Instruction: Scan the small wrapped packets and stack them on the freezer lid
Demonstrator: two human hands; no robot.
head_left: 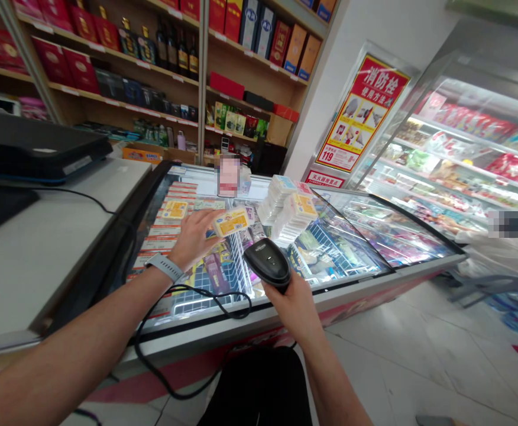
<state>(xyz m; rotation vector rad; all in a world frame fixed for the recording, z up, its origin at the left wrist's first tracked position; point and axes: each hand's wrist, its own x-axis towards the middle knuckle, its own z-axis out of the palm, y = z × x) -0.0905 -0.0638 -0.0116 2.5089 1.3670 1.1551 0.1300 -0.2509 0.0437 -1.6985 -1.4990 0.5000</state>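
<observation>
My left hand (196,235), with a grey watch on its wrist, is closed on a flat clear pack with a yellow label (232,222); a barcode shows on the label. My right hand (293,299) grips a black barcode scanner (268,262) by its handle, its head just below and right of the pack. Both are held above the glass top of a chest freezer (347,283). Stacks of similar packs (295,210) stand on the glass beyond the scanner. Another yellow-labelled pack (174,209) lies left of my left hand, on the glass.
A black cable (170,387) loops across the freezer's front edge. To the left is a grey counter (64,242) bearing a black device (37,145). Shelves of bottles and boxes (130,92) line the back; a lit display fridge (472,154) stands right. A person (502,248) is at the far right.
</observation>
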